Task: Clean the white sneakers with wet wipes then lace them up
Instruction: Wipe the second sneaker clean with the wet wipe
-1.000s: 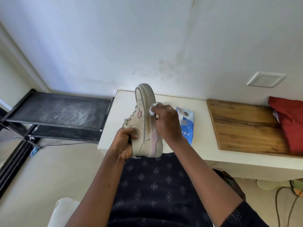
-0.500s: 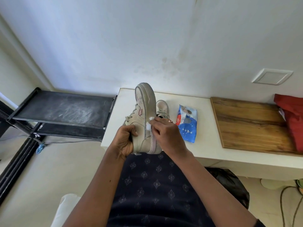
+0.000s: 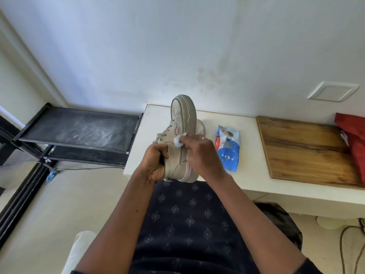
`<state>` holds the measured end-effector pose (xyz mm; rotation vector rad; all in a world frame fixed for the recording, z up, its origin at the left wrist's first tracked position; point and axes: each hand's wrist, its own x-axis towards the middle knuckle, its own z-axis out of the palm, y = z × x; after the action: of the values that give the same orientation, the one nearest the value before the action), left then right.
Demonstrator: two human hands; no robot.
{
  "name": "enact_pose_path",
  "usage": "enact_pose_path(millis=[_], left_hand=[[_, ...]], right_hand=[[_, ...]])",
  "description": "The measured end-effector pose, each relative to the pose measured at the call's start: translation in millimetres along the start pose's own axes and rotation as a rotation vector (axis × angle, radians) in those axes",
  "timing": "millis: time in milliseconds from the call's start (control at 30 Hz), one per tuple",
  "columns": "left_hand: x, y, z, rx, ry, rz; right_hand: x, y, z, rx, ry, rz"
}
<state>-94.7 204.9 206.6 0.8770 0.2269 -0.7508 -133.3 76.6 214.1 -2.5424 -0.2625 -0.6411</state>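
I sit at a low white bench top (image 3: 164,119) set against a pale, smudged wall (image 3: 138,46). A brown wooden board (image 3: 300,147) lies on its right part, with a red cloth (image 3: 353,139) at the far right edge. To my left stands a black metal rack (image 3: 83,131) on a cream floor (image 3: 69,194).

I count two off-white lace-up sneakers. One sneaker (image 3: 181,123) is in the air over the bench's front left corner, toe up and sole to the right. My left hand (image 3: 156,163) is closed tight round its heel and collar. My right hand (image 3: 201,153) is curled, fingertips pinching one small crumpled white wet wipe (image 3: 177,140) against the shoe's side, just below the laces. The second sneaker (image 3: 201,127) rests on the bench behind the first, mostly hidden. One blue plastic pack of wipes (image 3: 228,147) lies flat just right of my right hand, near the board but apart from it.

The bench's front edge runs beneath my wrists; bare white top shows left of the raised shoe and in front of the pack.
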Motion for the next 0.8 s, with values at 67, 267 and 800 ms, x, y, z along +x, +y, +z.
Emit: enact_pose_path(millis=[67, 267, 800], left_hand=[[4, -1, -3, -0.012, 0.007, -0.017], [1, 3, 6, -0.12, -0.102, 0.041], [10, -3, -1, -0.225, -0.137, 0.114]], right_hand=[[-17, -8, 5, -0.008, -0.067, -0.043], [-41, -19, 10, -0.132, -0.045, -0.179], [-29, -8, 16, -0.159, 0.165, -0.067]])
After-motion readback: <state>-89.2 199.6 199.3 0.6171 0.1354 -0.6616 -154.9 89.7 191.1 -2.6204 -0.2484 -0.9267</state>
